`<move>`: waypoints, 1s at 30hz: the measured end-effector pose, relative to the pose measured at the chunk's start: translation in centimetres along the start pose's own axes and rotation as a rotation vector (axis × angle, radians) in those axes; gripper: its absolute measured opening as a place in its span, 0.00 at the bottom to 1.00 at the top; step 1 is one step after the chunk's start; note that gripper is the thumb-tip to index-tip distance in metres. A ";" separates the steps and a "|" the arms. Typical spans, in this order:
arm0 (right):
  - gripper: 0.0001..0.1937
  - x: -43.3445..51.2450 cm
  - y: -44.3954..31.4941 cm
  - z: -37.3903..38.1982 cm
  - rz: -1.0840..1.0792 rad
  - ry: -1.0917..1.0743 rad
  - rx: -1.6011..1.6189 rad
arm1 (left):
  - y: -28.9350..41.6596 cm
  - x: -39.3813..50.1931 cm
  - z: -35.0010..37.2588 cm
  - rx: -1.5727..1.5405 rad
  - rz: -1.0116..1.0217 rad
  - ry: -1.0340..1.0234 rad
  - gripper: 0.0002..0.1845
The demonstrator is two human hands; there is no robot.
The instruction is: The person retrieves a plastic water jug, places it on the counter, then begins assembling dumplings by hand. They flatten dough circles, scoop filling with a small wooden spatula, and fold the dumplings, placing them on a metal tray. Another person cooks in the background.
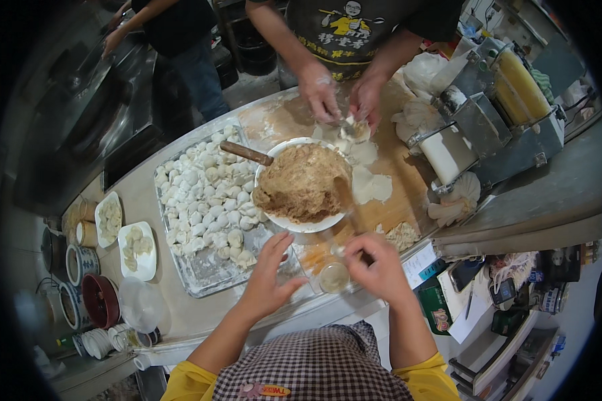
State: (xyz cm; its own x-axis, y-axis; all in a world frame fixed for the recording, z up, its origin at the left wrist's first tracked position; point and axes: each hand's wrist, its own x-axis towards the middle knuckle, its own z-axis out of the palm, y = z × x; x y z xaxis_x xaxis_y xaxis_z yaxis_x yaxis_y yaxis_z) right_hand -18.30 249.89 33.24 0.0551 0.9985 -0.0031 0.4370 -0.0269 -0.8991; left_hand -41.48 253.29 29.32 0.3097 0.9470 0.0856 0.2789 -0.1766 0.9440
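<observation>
My right hand is curled around a wooden stick, blurred by motion, which reaches up to the right edge of the filling. Fingers apart and holding nothing, my left hand hovers beside the front corner of the dumpling tray. A large white bowl heaped with brownish minced filling stands ahead of both hands. Between my hands sits a small round container. A small pale piece, too blurred to identify, is near my right fingertips.
A metal tray carries many floured dumplings. Across the table, a co-worker's hands hold a wrapper with filling above flat dough wrappers. A dough-rolling machine stands right; white plates of dumplings lie left. A wooden handle juts from the bowl.
</observation>
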 end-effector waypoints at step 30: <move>0.21 -9.4 3.1 2.3 -0.017 -0.045 -0.205 | -3.0 -1.0 1.9 -1.196 -0.827 -0.210 0.24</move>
State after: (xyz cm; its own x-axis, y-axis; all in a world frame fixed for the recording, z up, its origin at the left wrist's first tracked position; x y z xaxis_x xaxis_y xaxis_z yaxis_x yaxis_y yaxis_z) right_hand -19.51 240.52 29.44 0.0079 0.9999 -0.0124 0.6115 -0.0146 -0.7911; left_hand -40.95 252.34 25.77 0.5921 0.5915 -0.5473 -0.4312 0.8063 0.4049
